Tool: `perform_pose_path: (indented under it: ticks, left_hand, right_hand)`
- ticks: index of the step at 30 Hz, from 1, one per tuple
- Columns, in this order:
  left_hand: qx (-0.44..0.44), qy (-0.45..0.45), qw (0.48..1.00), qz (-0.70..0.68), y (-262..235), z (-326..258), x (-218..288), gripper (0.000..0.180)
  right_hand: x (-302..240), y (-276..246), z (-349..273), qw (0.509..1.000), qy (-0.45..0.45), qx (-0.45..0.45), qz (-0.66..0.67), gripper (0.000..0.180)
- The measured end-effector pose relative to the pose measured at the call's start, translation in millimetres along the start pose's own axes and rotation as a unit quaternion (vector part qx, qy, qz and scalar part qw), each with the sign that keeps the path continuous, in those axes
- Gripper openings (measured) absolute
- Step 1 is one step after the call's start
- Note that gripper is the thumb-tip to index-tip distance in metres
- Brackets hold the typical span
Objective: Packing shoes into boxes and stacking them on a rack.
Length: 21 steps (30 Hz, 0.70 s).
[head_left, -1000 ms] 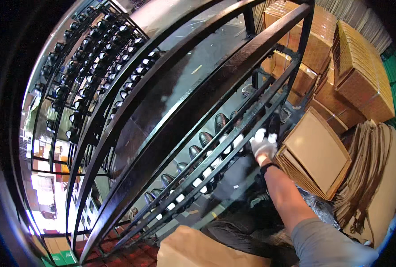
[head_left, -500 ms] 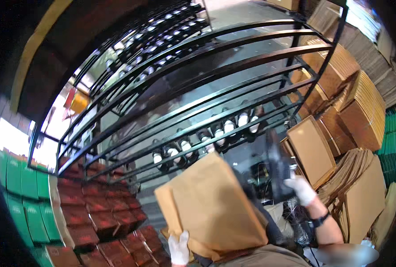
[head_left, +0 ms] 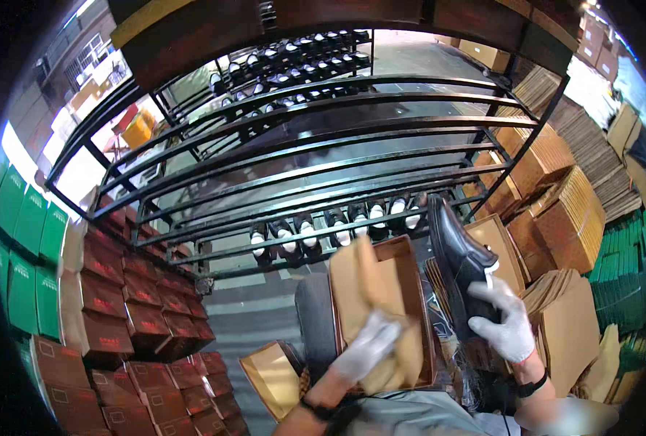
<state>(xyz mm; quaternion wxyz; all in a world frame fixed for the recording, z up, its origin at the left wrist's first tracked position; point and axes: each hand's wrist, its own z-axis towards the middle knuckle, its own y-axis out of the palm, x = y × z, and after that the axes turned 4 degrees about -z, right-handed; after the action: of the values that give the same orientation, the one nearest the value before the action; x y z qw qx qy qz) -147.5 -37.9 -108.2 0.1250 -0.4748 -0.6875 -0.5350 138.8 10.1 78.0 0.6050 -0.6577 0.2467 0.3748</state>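
Gripping a black shoe in the right hand, with gloved fingers bent tight around the near end; holding it up to the right of an open red-brown box, with the far end pointing away toward the rack; reaching over the tan paper with the left hand, in a white glove too; touching the paper there, but too blurred to tell whether pinching it or only pushing (just a smear of white and tan).

Seen around: paper bunched over the left part of the box, with the brown inside bare on the right; a row of shoes low on the rack; red boxes and green boxes piled on the left; flat card stacked on the right.

As a best guess at the step in hand: sorting out the paper at the box with one hand, with the shoe held off to the side in the other; seems to call next for a firm pull or fold to tidy the loose paper; calls also for a steady hold on the shoe, well away from the box rim, so as not to scrape the shiny side.
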Motion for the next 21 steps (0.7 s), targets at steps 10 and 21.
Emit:
perform_pose_path:
  ticks: [10, 21]
  left_hand:
    - [-0.165, 0.124, 0.719, 0.663, 72, -29, 9, 0.081]
    - [0.076, 0.438, 0.642, 0.625, 28, 2, 69, 0.07]
  right_hand:
    - [-140, -60, 159, 0.85, -0.372, -0.279, -0.248, 0.048]
    - [104, 85, 149, 0.969, -0.067, 0.225, -0.078, 0.047]
